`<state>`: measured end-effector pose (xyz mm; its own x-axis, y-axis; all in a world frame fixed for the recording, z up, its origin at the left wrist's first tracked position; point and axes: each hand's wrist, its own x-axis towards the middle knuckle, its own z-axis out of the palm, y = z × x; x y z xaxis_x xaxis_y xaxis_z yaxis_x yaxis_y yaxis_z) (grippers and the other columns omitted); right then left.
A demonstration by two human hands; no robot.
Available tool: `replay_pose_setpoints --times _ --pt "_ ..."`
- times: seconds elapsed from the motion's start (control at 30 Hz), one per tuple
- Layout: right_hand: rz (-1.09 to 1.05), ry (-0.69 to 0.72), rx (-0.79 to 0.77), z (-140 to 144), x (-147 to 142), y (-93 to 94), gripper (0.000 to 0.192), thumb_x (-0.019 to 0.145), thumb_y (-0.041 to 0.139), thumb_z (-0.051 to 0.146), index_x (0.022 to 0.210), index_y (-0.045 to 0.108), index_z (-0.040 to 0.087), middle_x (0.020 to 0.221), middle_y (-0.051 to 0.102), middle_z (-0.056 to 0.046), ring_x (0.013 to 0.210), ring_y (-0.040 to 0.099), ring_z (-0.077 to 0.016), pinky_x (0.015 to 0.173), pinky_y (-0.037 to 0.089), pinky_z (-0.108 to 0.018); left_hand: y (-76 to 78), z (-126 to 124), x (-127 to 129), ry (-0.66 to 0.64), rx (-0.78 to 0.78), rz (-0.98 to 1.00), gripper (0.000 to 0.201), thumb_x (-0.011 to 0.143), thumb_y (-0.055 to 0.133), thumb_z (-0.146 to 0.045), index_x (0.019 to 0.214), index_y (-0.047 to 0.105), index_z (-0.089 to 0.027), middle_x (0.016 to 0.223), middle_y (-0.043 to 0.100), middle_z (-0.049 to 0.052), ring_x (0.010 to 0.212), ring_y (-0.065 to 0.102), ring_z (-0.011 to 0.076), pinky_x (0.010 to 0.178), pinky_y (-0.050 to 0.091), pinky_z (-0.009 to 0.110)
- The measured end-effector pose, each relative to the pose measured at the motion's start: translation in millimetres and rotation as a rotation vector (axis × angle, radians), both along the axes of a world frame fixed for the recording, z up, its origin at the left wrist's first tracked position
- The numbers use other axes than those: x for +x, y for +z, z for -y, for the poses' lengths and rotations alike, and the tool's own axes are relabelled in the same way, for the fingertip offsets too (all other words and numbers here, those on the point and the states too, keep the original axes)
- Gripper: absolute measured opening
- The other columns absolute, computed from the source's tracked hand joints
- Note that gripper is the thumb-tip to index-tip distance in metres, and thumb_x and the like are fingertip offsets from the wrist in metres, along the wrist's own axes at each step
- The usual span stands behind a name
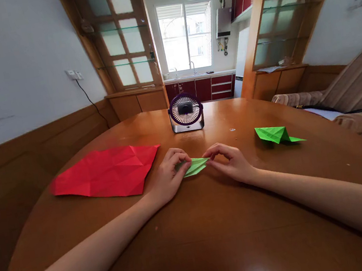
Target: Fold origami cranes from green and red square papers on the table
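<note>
A small piece of folded light green paper (195, 166) is held between my two hands, low over the middle of the table. My left hand (169, 174) grips its left end, thumb on the near side and fingers curled over, hiding that end. With thumb and forefinger my right hand (230, 163) pinches the pointed right tip. On the left lies a large creased sheet of red paper (107, 172), apart from my left hand. Off to the right sits a brighter green folded paper shape (275, 134), with one peak raised and a flat point reaching right.
A round wooden table (195, 225) carries all of this. Beyond my hands stands a small dark purple fan (186, 111) on a metal stand. A striped armchair (358, 80) is at the right, and a black cord (90, 99) hangs from the wall socket at left.
</note>
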<state>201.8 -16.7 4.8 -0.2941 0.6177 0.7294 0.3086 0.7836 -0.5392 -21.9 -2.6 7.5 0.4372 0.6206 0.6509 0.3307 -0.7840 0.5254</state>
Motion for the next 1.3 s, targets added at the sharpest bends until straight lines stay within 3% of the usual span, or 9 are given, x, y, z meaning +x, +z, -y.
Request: replay_pose_setpoints --times 0.2,0.37,0.7,0.97,1.3 --pt "0.051 -0.011 0.086 -0.6 1.0 -1.2 0.011 0.087 0.064 0.027 0.097 0.068 0.023 0.093 0.068 -0.006 0.086 0.064 -0.0181 0.078 0.054 -0.035 -1.2 -4.6 0.0 -0.064 -0.044 -0.018 0.011 0.094 0.05 -0.025 0.092 0.06 -0.019 0.098 0.053 0.005 0.092 0.055 0.0163 0.08 0.047 0.029" --pt "0.088 -0.043 0.137 -1.6 2.3 -3.1 0.009 0.086 0.066 0.026 0.094 0.07 0.024 0.089 0.069 -0.005 0.084 0.063 -0.0189 0.078 0.052 -0.037 1.4 -4.6 0.7 -0.095 -0.051 -0.086 0.014 0.095 0.049 -0.028 0.095 0.061 -0.02 0.098 0.054 0.004 0.095 0.055 0.0169 0.086 0.046 0.032" --pt "0.114 -0.07 0.16 -0.2 1.7 -2.1 0.01 0.087 0.066 0.03 0.093 0.07 0.023 0.087 0.068 -0.005 0.083 0.062 -0.0182 0.077 0.051 -0.035 -2.5 -5.4 3.2 -0.037 -0.061 -0.086 0.012 0.085 0.066 -0.03 0.091 0.065 -0.019 0.097 0.053 0.003 0.091 0.056 0.0164 0.081 0.047 0.03" --pt "0.145 -0.057 0.193 -0.1 1.5 -1.3 0.012 0.088 0.065 0.031 0.093 0.068 0.021 0.087 0.068 -0.005 0.083 0.062 -0.0182 0.077 0.05 -0.034 -2.5 -1.5 1.1 -0.074 0.072 -0.165 0.014 0.094 0.051 -0.022 0.097 0.064 -0.018 0.1 0.053 0.005 0.095 0.055 0.0162 0.085 0.046 0.03" --pt "0.203 -0.042 0.136 -2.0 0.4 -3.3 0.016 0.089 0.063 0.033 0.098 0.073 0.024 0.087 0.065 -0.005 0.082 0.06 -0.0171 0.077 0.049 -0.033 -4.1 -2.7 0.2 -0.09 0.116 -0.192 0.018 0.095 0.047 -0.02 0.099 0.065 -0.018 0.1 0.053 0.006 0.095 0.055 0.0166 0.087 0.047 0.032"
